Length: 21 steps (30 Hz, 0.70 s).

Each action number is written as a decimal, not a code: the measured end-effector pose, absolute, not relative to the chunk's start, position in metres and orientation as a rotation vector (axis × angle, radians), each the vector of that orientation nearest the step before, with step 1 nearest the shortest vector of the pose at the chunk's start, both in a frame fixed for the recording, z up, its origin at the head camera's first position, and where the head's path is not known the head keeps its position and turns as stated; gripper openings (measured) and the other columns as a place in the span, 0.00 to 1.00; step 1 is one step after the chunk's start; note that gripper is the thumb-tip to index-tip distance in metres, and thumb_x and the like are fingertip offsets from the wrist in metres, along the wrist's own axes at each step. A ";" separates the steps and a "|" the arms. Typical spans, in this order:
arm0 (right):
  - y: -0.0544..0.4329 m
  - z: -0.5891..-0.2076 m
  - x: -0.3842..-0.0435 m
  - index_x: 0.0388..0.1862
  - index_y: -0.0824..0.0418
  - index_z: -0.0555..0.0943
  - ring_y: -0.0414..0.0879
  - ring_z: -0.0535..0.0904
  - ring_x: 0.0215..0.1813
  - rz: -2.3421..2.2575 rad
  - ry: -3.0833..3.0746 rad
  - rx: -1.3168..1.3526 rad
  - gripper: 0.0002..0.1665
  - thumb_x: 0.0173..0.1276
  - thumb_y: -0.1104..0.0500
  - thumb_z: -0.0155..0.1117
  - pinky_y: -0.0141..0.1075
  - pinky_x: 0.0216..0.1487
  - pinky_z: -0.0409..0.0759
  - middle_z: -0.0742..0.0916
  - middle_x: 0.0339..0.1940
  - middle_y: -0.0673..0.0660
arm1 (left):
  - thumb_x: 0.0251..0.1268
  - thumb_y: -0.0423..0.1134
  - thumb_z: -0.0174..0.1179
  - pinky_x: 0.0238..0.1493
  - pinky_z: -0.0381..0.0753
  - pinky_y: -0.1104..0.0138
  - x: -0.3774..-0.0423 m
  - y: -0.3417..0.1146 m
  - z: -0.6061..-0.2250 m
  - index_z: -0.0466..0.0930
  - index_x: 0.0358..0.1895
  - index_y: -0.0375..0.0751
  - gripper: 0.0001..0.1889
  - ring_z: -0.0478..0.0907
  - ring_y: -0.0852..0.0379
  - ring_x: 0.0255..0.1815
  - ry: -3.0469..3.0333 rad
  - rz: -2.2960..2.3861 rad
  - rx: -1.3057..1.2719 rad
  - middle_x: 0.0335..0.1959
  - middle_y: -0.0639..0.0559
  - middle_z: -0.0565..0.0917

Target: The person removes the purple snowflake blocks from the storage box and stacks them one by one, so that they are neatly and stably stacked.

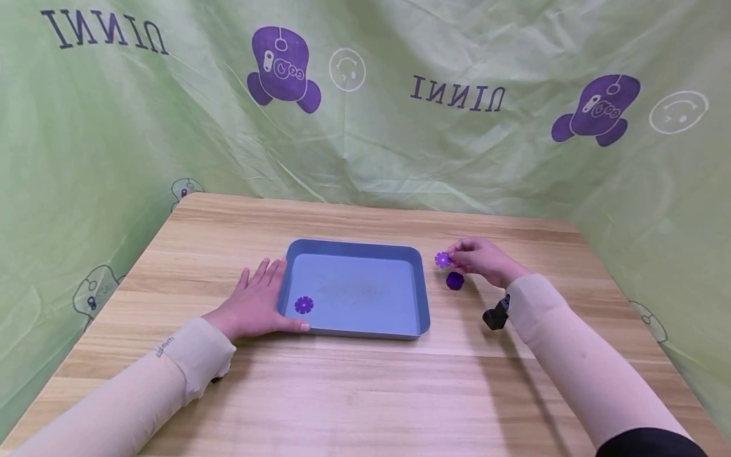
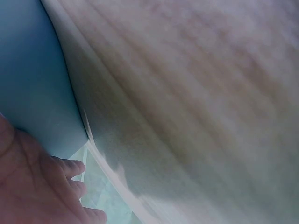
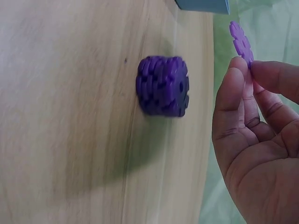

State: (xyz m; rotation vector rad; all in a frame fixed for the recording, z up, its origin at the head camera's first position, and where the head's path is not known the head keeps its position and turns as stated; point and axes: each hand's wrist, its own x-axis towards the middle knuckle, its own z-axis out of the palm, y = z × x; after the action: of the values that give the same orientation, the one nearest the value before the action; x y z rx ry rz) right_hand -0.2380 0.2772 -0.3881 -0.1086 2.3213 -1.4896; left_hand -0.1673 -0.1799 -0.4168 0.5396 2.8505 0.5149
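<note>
My right hand [image 1: 478, 259] pinches a thin purple snowflake disc [image 1: 442, 259] between thumb and fingertips, to the right of the tray. In the right wrist view the disc [image 3: 241, 42] is seen nearly edge-on. Just below that hand, a stack of purple snowflake discs [image 1: 455, 280] stands on the table; its notched layers [image 3: 162, 86] show from the side. The shallow blue tray [image 1: 365, 247] has another purple disc [image 1: 304, 305] lying flat in its near left corner. My left hand [image 1: 257, 303] rests with spread fingers against the tray's left side, its thumb along the near rim.
The wooden table [image 1: 365, 393] ends at the back against a green printed curtain [image 1: 388, 158], which also hangs along both sides. A small black device [image 1: 497, 314] is strapped at the right wrist.
</note>
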 end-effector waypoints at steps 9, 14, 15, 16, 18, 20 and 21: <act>0.295 -0.390 -0.231 0.60 0.81 0.70 0.41 0.79 0.43 -1.488 2.314 -0.080 0.17 0.81 0.68 0.49 0.33 0.49 0.84 0.82 0.43 0.55 | 0.45 0.79 0.67 0.77 0.31 0.34 -0.168 -0.179 -0.416 0.38 0.81 0.23 0.77 0.35 0.29 0.82 2.848 0.525 0.550 0.82 0.26 0.46; 0.304 -0.394 -0.228 0.59 0.80 0.71 0.42 0.80 0.44 -1.468 2.319 -0.055 0.16 0.81 0.68 0.49 0.33 0.50 0.83 0.83 0.42 0.56 | 0.45 0.79 0.68 0.77 0.31 0.35 -0.168 -0.179 -0.416 0.37 0.81 0.24 0.77 0.35 0.29 0.82 2.844 0.538 0.546 0.82 0.26 0.46; 0.305 -0.394 -0.228 0.59 0.80 0.71 0.42 0.80 0.44 -1.466 2.315 -0.051 0.16 0.81 0.68 0.49 0.32 0.49 0.83 0.83 0.42 0.56 | 0.45 0.79 0.68 0.77 0.30 0.35 -0.169 -0.180 -0.416 0.37 0.81 0.24 0.77 0.35 0.29 0.82 2.842 0.538 0.544 0.82 0.27 0.46; 0.306 -0.394 -0.227 0.59 0.80 0.71 0.42 0.80 0.44 -1.467 2.310 -0.048 0.16 0.81 0.68 0.49 0.32 0.49 0.83 0.83 0.42 0.56 | 0.45 0.79 0.68 0.77 0.30 0.35 -0.169 -0.180 -0.417 0.37 0.81 0.24 0.77 0.35 0.29 0.82 2.839 0.538 0.541 0.82 0.27 0.46; 0.307 -0.395 -0.225 0.59 0.80 0.71 0.42 0.80 0.44 -1.473 2.296 -0.043 0.16 0.81 0.68 0.49 0.32 0.49 0.83 0.83 0.42 0.55 | 0.45 0.79 0.67 0.77 0.29 0.35 -0.169 -0.180 -0.418 0.36 0.81 0.25 0.77 0.34 0.30 0.83 2.832 0.537 0.537 0.82 0.27 0.45; 0.308 -0.395 -0.224 0.58 0.79 0.71 0.42 0.80 0.43 -1.474 2.289 -0.037 0.15 0.81 0.68 0.50 0.32 0.48 0.83 0.83 0.41 0.55 | 0.45 0.80 0.67 0.77 0.29 0.35 -0.169 -0.180 -0.418 0.36 0.81 0.24 0.77 0.34 0.30 0.82 2.829 0.543 0.536 0.82 0.28 0.45; 0.308 -0.395 -0.224 0.58 0.79 0.71 0.42 0.80 0.43 -1.474 2.287 -0.037 0.16 0.81 0.68 0.50 0.32 0.48 0.83 0.83 0.41 0.55 | 0.45 0.80 0.67 0.77 0.29 0.35 -0.169 -0.180 -0.418 0.36 0.81 0.24 0.77 0.34 0.29 0.82 2.828 0.544 0.536 0.82 0.28 0.45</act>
State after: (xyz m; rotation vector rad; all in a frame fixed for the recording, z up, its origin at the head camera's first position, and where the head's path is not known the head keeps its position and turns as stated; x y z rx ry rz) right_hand -0.2240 0.3081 -0.3948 -0.0373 2.2873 -1.4745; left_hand -0.1693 -0.1805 -0.4179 0.5358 2.8284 0.5439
